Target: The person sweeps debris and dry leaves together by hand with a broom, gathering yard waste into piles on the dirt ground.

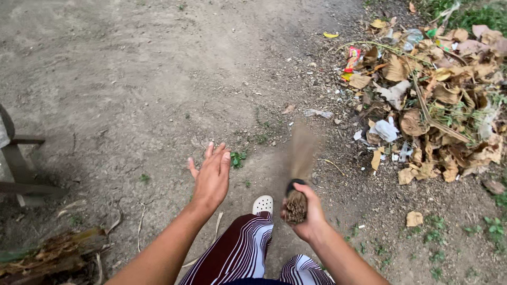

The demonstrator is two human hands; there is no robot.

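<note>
**Short broom in the right hand over bare dirt, litter heap at two o'clock**

The fingers of the right hand [308, 214] are curled tight around the bound stub of a small grass broom [298, 177]. Its bristles point away toward twelve o'clock and are blurred, low over the ground. The left hand [211, 177] holds nothing; its fingers [219, 153] are straight and slightly spread, palm down, hovering in the air at about eleven o'clock from the broom.

Between the two forearms, at six o'clock, a leg in dark maroon trousers with white stripes [240, 253] shows, ending in a white perforated clog [263, 203] planted on the soil just beside the broom's grip.

The place is outdoors. The ground [158, 68] is packed grey-brown earth with fine gravel, a few small green weeds and scattered twigs. At two o'clock from the hands lies a wide pile of dry brown leaves [433, 105] mixed with scraps of white plastic, a red and yellow wrapper [352, 58] and other litter, with green grass behind it at the upper edge. A single dry leaf [414, 218] lies apart at three o'clock. At nine o'clock a weathered wooden frame [21, 169] stands at the edge of view, and dry husks [53, 253] lie at eight o'clock.
</note>
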